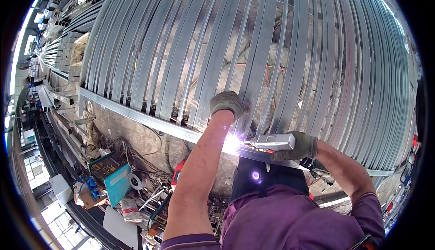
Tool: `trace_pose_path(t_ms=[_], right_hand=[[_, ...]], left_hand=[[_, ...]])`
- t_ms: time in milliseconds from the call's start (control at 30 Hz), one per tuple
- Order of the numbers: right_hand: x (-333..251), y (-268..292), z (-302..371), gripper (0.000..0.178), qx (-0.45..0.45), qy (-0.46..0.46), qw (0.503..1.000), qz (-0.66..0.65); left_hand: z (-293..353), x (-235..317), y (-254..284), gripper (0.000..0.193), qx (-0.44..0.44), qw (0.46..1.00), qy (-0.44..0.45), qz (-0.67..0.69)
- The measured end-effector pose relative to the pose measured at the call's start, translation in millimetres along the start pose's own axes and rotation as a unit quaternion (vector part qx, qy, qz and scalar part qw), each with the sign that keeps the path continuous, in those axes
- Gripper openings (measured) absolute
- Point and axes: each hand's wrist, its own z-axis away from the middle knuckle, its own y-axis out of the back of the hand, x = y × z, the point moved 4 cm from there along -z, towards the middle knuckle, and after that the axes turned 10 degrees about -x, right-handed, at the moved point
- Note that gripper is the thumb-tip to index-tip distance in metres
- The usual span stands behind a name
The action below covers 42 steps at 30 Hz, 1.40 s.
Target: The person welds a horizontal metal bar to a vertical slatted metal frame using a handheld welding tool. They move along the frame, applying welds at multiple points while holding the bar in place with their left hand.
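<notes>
My left hand (226, 102), in a dark work glove, is closed over the end part of a grey square metal tube (215, 64), one of many laid side by side. My gloved right hand (303, 146) grips a handheld welding gun (276, 141) with a grey boxy body, its nozzle pointing left. At the nozzle tip a bright white-violet welding glare (232, 144) burns on the near cross bar (145, 119), where the tube ends meet it. The glare hides the joint itself. Some sparks fly up-left, beside my left forearm.
A teal machine (117, 177) stands on the floor at lower left, beside a wire spool (134, 181) and tangled cables (131, 152). A red device (178, 174) sits below the cross bar. More metal stock (81, 19) is stacked at far left. Gaps separate the tubes.
</notes>
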Motion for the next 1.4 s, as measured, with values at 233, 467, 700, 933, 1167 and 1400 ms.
trace_pose_path(t_ms=[233, 467, 700, 933, 1167, 1400], right_hand=[[-6, 2, 5, 0.078, -0.002, -0.015, 1.000, -0.017], [-1, 0, 6, 0.083, -0.016, 0.008, 1.000, -0.004], [10, -4, 5, 0.079, 0.020, -0.007, 0.998, -0.055], [-4, 0, 13, 0.078, 0.006, -0.034, 0.997, -0.075], [-16, 5, 19, 0.079, -0.022, -0.037, 0.997, -0.063], [-21, 4, 24, 0.077, -0.017, -0.043, 0.996, -0.073]], left_hand=[[3, 0, 3, 0.077, -0.006, 1.000, 0.005, 0.003], [5, 1, 4, 0.078, 0.001, 1.000, 0.012, 0.005], [6, 2, 5, 0.081, -0.009, 1.000, 0.019, 0.004], [10, 1, 7, 0.082, -0.013, 1.000, 0.009, -0.004], [8, 0, 4, 0.082, -0.011, 1.000, 0.006, -0.004], [8, 1, 6, 0.081, -0.010, 1.000, 0.010, 0.001]])
